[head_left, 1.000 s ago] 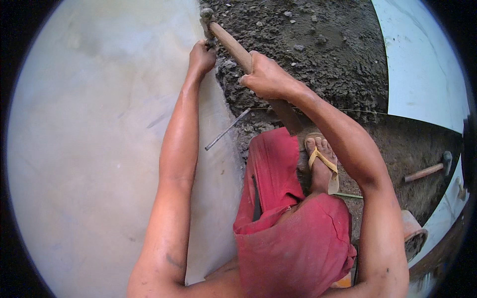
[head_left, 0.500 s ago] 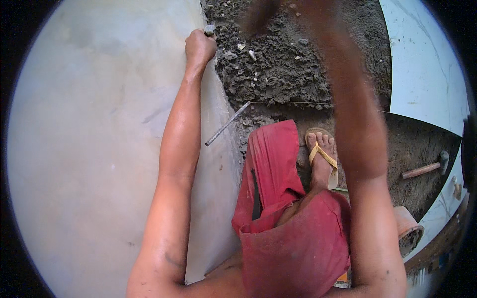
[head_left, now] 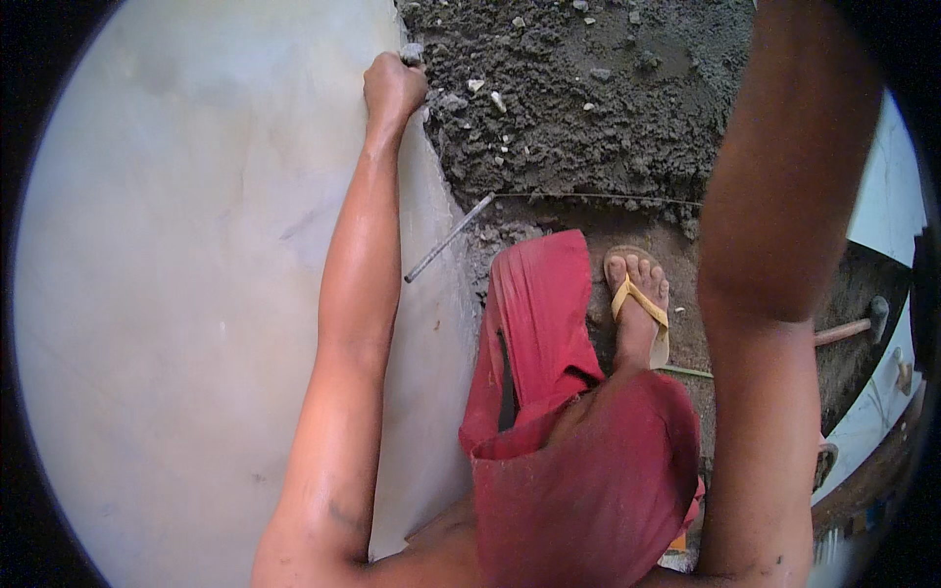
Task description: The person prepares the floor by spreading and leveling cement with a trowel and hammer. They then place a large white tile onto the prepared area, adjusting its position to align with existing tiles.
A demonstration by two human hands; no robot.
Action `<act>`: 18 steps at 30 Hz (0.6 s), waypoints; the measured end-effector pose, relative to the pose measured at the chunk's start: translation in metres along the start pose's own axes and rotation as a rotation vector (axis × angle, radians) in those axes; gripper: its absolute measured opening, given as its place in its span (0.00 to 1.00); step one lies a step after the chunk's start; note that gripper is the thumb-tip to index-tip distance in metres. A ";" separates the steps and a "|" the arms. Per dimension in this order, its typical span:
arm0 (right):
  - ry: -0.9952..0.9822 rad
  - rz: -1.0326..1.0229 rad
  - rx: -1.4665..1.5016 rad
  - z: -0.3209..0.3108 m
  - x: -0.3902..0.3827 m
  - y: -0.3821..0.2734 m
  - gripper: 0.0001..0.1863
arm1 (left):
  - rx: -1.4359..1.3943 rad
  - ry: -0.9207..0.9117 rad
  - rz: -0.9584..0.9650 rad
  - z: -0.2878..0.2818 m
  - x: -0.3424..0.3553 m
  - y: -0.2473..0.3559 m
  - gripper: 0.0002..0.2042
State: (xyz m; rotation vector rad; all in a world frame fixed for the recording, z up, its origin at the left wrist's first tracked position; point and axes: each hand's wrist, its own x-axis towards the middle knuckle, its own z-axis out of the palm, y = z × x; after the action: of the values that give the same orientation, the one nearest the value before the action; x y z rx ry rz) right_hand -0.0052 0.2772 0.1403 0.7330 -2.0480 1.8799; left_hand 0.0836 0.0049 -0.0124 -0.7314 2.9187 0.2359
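Observation:
My left hand (head_left: 394,86) is a closed fist at the upper edge of a smooth, pale surface (head_left: 206,294). A small, rounded grey end (head_left: 413,53) shows at the top of that fist; what it belongs to is hidden. Just right of the fist lies rough, dark grey mortar (head_left: 569,118) with white chips scattered in it. My right arm (head_left: 774,235) stretches up past the top edge, so the right hand is out of sight. Nearer to me, a thin metal rod (head_left: 451,237) lies slanted on the pale surface's edge, with a string (head_left: 598,199) running right from its upper end.
My sandalled foot (head_left: 639,304) stands on dirt below the mortar, beside my red garment (head_left: 588,470). At the right, a hammer (head_left: 875,321) lies partly behind my arm. Beyond it are pale slabs (head_left: 890,186) and a mostly hidden bucket (head_left: 826,465).
My right arm has swung right and upward, taking its hand out of view and uncovering more mortar. It now covers part of the hammer and bucket. My left fist has stayed nearly in place.

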 end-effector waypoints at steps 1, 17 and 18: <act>-0.013 0.056 -0.025 0.014 -0.019 0.017 0.15 | -0.001 -0.024 -0.014 0.001 0.000 0.001 0.13; -0.019 0.027 0.141 -0.024 0.002 -0.013 0.09 | 0.015 -0.067 0.030 0.002 0.002 0.007 0.14; -0.028 0.070 0.267 -0.023 -0.001 0.001 0.09 | 0.019 -0.077 0.022 0.006 -0.002 0.003 0.13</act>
State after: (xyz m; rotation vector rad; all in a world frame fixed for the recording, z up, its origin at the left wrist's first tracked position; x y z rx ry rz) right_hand -0.0083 0.3003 0.1422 0.7614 -1.8816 2.2235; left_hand 0.0844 0.0100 -0.0174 -0.6719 2.8533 0.2334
